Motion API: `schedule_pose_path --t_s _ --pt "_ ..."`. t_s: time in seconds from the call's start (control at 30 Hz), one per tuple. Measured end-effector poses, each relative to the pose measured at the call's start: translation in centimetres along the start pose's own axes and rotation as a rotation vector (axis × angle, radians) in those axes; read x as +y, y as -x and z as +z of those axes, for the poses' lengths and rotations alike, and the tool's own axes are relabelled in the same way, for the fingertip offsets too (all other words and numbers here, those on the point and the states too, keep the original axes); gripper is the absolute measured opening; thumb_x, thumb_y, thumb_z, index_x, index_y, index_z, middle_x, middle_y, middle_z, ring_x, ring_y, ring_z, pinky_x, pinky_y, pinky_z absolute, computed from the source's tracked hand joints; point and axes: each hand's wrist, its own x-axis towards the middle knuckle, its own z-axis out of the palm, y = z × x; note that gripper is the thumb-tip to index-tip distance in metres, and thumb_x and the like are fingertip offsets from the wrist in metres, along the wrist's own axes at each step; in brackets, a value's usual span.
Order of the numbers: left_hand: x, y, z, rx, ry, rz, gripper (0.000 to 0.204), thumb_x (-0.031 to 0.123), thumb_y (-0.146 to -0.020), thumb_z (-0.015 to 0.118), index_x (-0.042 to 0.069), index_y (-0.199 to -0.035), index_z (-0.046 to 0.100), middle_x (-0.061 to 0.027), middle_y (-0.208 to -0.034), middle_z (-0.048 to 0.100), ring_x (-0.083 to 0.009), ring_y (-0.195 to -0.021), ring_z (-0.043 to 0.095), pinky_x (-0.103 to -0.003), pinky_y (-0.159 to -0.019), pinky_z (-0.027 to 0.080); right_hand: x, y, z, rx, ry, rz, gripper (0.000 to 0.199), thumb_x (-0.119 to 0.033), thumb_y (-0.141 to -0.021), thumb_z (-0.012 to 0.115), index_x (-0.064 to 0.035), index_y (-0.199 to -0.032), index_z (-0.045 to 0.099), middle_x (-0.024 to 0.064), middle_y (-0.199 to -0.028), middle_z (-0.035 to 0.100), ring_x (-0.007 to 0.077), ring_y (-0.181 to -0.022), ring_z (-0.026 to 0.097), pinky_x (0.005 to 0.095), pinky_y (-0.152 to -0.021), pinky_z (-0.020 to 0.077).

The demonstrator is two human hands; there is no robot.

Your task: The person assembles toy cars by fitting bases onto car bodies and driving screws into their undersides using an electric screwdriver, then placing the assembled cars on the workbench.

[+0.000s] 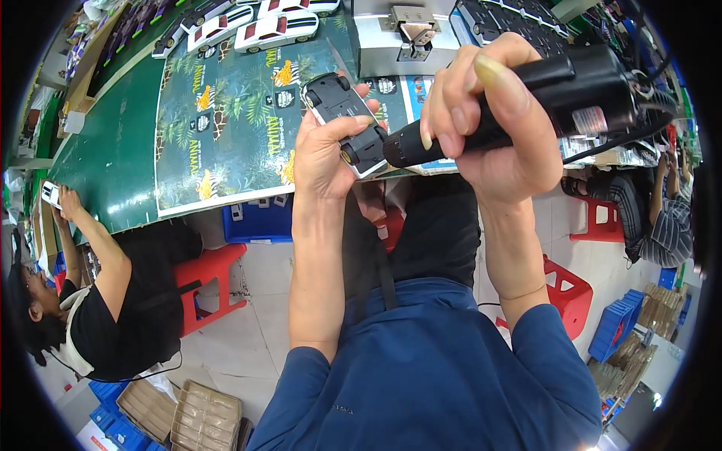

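Observation:
My left hand is closed round a toy car, turned so its black underside and wheels face up. Wrapped round a black electric screwdriver is my right hand. The screwdriver's tip end meets the near part of the car's underside; whether the bit sits in a screw is hidden. Beyond my hands, several white toy cars with dark stripes stand at the back of the table on a printed animal-pattern sheet.
A silver metal box with a latch stands just behind my hands. More black car parts lie right of it. A cable trails from the screwdriver. To the left, a co-worker holds a white toy car. A blue bin sits below the table edge.

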Motion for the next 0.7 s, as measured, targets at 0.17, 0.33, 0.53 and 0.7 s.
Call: schedule_pose_path --t_s 0.17,0.33,0.53,0.7 --pt "0.6 -0.4 -0.1 0.033 0.028 -0.050 0.057 -0.018 -0.072 0.056 0.002 -0.125 0.048 -0.0166 -0.112 0.061 -0.0264 -0.097 0.065 -0.044 -0.074 0.059 0.4 -0.2 0.2 -0.115 -0.020 -0.007 0.012 -0.015 -0.089 0.048 -0.0044 -0.084 0.045 0.0064 -0.066 0.047 0.0113 -0.045 0.044 0.0296 -0.051 0.0459" --pt "0.7 -0.5 -0.2 0.025 0.076 -0.124 0.055 -0.016 -0.072 0.057 0.001 -0.124 0.048 -0.0160 -0.111 0.061 -0.0256 -0.096 0.065 -0.043 -0.075 0.059 1.0 -0.7 -0.2 -0.121 -0.100 0.046 0.013 -0.017 -0.089 0.050 -0.0050 -0.083 0.046 0.0052 -0.065 0.047 0.0110 -0.045 0.042 0.0287 -0.050 0.0453" --pt "0.7 -0.4 -0.2 0.015 0.095 -0.108 0.056 -0.015 -0.071 0.057 0.002 -0.124 0.049 -0.0157 -0.112 0.060 -0.0257 -0.096 0.064 -0.043 -0.075 0.058 1.9 -0.5 -0.3 -0.124 -0.223 -0.043 0.015 -0.018 -0.089 0.049 -0.0045 -0.086 0.047 0.0049 -0.066 0.047 0.0106 -0.046 0.044 0.0282 -0.049 0.0450" --pt "0.9 -0.2 0.3 0.052 0.092 -0.071 0.056 -0.016 -0.071 0.058 0.003 -0.123 0.050 -0.0157 -0.110 0.060 -0.0263 -0.096 0.064 -0.043 -0.075 0.057 1.4 0.1 0.2 -0.119 -0.190 -0.053 0.015 -0.020 -0.089 0.050 -0.0052 -0.088 0.048 0.0050 -0.068 0.049 0.0101 -0.047 0.045 0.0285 -0.053 0.0455"
